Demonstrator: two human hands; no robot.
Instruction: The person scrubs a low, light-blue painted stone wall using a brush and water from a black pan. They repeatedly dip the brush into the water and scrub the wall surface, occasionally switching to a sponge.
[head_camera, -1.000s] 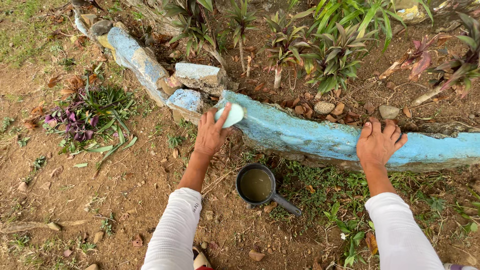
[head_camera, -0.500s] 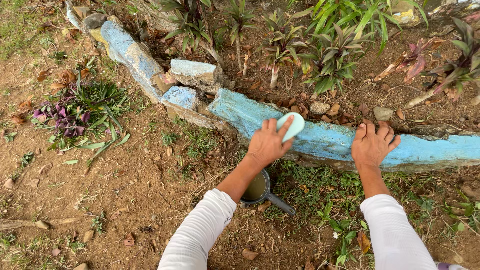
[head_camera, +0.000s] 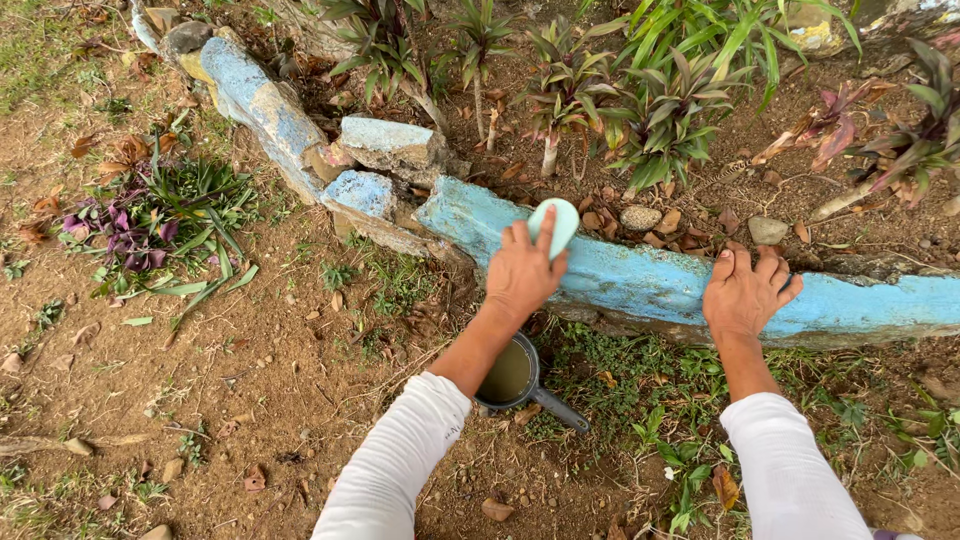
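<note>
Head view, looking down: left hand (head_camera: 523, 272) presses a pale green sponge (head_camera: 555, 224) against the top of a blue-painted stone curb (head_camera: 640, 280), fingers spread over the sponge and curled on it, index finger stretched along its face. White sleeve (head_camera: 400, 465) runs back toward the camera. Under the left forearm, on the dirt just below the curb, a small dark pot (head_camera: 510, 375) holds murky liquid, its handle pointing down and right. Right hand (head_camera: 745, 290) lies flat and open on the same curb, well to the right of the sponge, fingers splayed over the upper edge, holding nothing. Curb runs from upper left to right edge; blue paint patchy, with broken blue stone chunks (head_camera: 385, 145) where it bends at upper left. Behind the curb: a bed with green and reddish leafy plants (head_camera: 670, 110), dry leaves, a few small stones (head_camera: 640, 216). Near side: bare brown soil (head_camera: 250, 380), sparse weeds, a pile of pulled green and purple plants (head_camera: 160, 215) at left.
</note>
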